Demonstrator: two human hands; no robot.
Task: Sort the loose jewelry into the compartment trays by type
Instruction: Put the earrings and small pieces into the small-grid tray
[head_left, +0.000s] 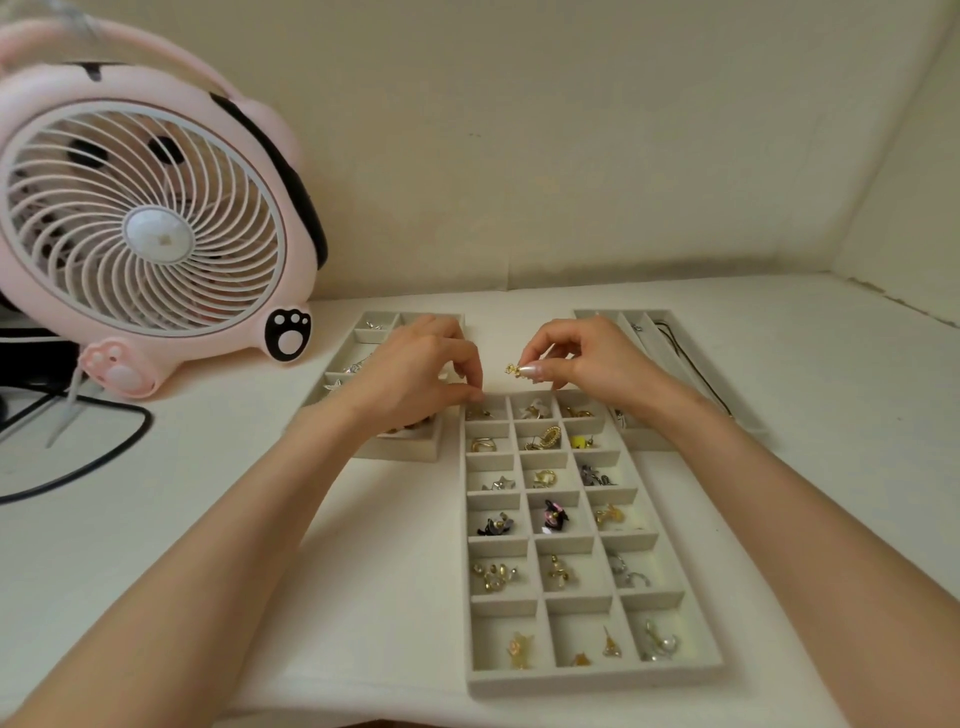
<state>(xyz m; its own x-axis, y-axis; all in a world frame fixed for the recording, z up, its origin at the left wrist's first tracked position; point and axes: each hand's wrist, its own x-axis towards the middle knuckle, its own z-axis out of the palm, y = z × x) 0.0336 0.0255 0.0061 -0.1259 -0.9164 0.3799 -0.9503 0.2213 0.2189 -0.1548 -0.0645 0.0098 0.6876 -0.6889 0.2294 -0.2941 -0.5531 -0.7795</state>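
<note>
The thumb and forefinger of the right hand (587, 358) pinch a small gold earring (512, 369), lifted in the air just beyond the far edge of the centre tray (597, 675). The other fingers curl loosely. The left hand (415, 374) has its fingertips (475, 397) drawn together and pressed down at the far-left corner of that tray, over its first compartment; whether they grip anything there cannot be told.

To do this step well, the earring should probably be matched to its like before it is lowered, then set straight down into one cell and released only when it is below the divider (a tiny piece bounces easily into a neighbouring cell).

The centre tray is pale grey, divided in three columns of small square cells. Nearly every cell holds a pair or cluster of earrings: gold hoops and studs, a yellow piece in the right column, black and pink bow shapes midway, silver hoops at the near right.

A second tray (405, 452) lies to the left, partly under the left hand, with silver pieces in its far cells. A third tray (602, 314), far right, has long narrow slots; a black cord necklace (691, 364) lies along one.

A pink fan (145, 218) stands far left on the white table (208, 467).
</note>
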